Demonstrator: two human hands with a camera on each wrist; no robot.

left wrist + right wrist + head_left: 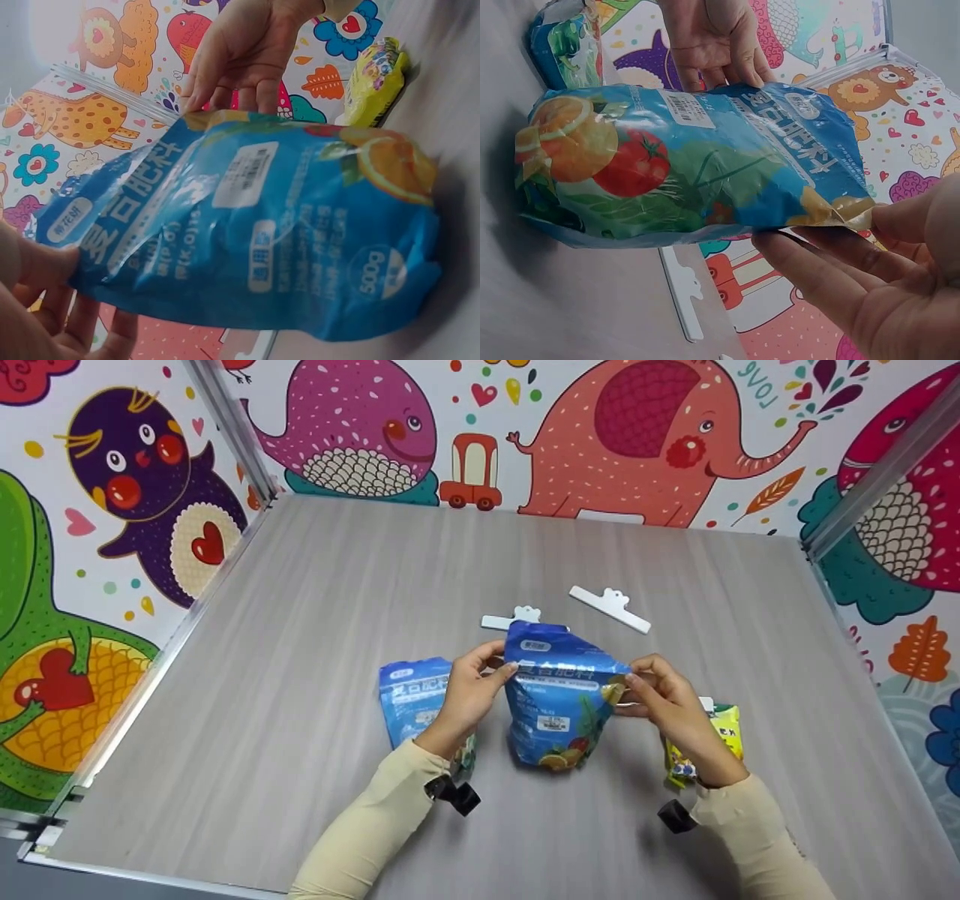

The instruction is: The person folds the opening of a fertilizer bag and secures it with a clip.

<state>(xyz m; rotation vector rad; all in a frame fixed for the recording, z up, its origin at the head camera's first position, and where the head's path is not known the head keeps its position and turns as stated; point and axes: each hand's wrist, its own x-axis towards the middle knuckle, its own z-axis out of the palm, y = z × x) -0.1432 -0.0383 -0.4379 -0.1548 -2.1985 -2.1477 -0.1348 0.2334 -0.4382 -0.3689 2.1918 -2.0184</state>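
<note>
A blue fertilizer bag (551, 709) stands upright on the table in the middle of the head view, its top slanting down to the right. My left hand (474, 690) pinches its left edge near the top between thumb and fingers. On the opposite side, my right hand (667, 697) pinches the right upper edge, where the film looks folded or creased in the right wrist view. Fruit pictures and a white label (246, 175) show on the bag's front. Behind it lies a white clip (499, 622), partly hidden by the bag.
Another white clip (611, 609) lies farther back on the table (360, 585). A second blue bag (409, 701) stands to the left, partly behind my left hand. A small yellow bag (727, 724) lies at the right behind my right wrist. Printed panels (480, 405) border the table.
</note>
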